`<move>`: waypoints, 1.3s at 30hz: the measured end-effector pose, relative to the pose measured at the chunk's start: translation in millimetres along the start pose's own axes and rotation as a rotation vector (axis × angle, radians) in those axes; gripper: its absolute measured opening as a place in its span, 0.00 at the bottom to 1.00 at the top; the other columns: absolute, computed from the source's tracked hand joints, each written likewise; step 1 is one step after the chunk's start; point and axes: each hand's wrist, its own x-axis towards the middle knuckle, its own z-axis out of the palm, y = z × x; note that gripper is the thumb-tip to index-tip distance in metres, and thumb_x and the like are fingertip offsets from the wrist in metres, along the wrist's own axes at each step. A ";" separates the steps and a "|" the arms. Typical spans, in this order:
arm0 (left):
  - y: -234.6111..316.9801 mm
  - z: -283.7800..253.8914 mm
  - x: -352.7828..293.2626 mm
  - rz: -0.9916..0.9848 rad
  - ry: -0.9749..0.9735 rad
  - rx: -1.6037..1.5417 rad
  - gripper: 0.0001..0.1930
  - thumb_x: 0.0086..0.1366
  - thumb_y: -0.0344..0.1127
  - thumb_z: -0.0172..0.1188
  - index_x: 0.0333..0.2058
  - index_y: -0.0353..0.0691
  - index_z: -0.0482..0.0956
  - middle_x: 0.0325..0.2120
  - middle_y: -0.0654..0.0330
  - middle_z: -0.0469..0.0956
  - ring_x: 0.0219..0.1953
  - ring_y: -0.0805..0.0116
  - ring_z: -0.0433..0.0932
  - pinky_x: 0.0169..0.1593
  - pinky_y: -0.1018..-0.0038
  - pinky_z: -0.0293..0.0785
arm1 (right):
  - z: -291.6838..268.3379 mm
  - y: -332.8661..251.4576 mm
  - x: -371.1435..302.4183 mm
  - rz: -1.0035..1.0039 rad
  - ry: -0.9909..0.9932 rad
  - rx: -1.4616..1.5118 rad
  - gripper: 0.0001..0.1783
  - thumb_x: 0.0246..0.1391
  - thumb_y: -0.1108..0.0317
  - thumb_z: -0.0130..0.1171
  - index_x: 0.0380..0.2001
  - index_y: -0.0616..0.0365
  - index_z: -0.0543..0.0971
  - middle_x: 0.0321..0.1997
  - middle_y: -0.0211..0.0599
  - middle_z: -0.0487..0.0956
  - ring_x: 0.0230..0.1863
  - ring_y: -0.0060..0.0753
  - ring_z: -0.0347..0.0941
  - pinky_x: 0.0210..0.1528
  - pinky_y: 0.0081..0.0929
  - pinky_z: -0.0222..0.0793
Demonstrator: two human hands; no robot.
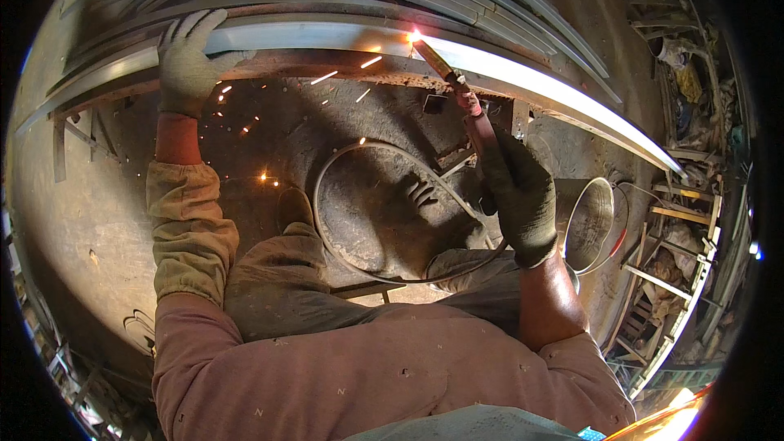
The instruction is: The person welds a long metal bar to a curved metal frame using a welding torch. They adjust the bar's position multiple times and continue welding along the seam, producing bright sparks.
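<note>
My left hand (pixel 189 65), in a pale work glove, holds a long metal bar (pixel 302 35), its fingers over the top and the thumb along the near edge. My right hand (pixel 523 196), in a darker glove, is closed round the handle of a slim reddish welding torch (pixel 483 135). The torch slants up and left, and its tip meets the bar in a bright glow. Sparks (pixel 323 77) fly off to the left and downward. Glare whitens the bar's right half. A rusty support beam (pixel 327 64) runs beneath the bar.
Several long metal profiles (pixel 498 12) lie beyond the bar. A looped cable (pixel 318 188) hangs or lies between my legs. Right of my right hand is a round metal bucket (pixel 590 224). Frames like ladders (pixel 678 310) and piled scrap (pixel 686 86) line the far right.
</note>
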 end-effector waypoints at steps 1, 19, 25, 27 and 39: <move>-1.9 4.3 -3.6 -0.020 -0.010 0.012 0.41 0.48 0.59 0.87 0.60 0.50 0.88 0.58 0.57 0.86 0.61 0.50 0.82 0.69 0.52 0.75 | -0.6 0.6 0.3 -0.036 -0.003 -0.026 0.22 0.78 0.65 0.66 0.69 0.59 0.83 0.46 0.31 0.89 0.42 0.16 0.80 0.45 0.22 0.80; 1.8 -2.2 1.4 0.007 0.003 -0.013 0.39 0.51 0.59 0.85 0.60 0.50 0.89 0.59 0.57 0.86 0.62 0.50 0.82 0.74 0.51 0.72 | 0.8 8.1 0.3 -0.009 0.015 0.029 0.20 0.78 0.64 0.66 0.67 0.59 0.84 0.43 0.29 0.89 0.41 0.14 0.78 0.44 0.20 0.78; 1.8 -4.7 1.9 0.008 -0.037 0.086 0.40 0.49 0.57 0.87 0.60 0.49 0.88 0.60 0.56 0.87 0.62 0.49 0.82 0.68 0.52 0.78 | 2.4 -1.3 -1.7 -0.039 0.003 0.000 0.20 0.78 0.64 0.67 0.67 0.58 0.85 0.43 0.30 0.89 0.40 0.14 0.78 0.43 0.19 0.77; 0.6 -2.4 -0.4 0.031 0.000 0.108 0.41 0.49 0.58 0.87 0.60 0.49 0.88 0.59 0.55 0.87 0.62 0.49 0.82 0.67 0.52 0.79 | 3.4 0.6 -1.6 -0.089 0.000 0.034 0.20 0.78 0.64 0.67 0.67 0.58 0.85 0.42 0.30 0.89 0.39 0.14 0.78 0.42 0.19 0.77; -0.4 -5.6 1.1 0.023 -0.006 0.021 0.41 0.47 0.60 0.86 0.60 0.54 0.89 0.59 0.56 0.87 0.62 0.47 0.82 0.68 0.52 0.78 | 2.4 10.2 1.1 -0.079 0.024 -0.025 0.21 0.78 0.62 0.67 0.67 0.59 0.84 0.40 0.28 0.87 0.37 0.14 0.77 0.40 0.20 0.76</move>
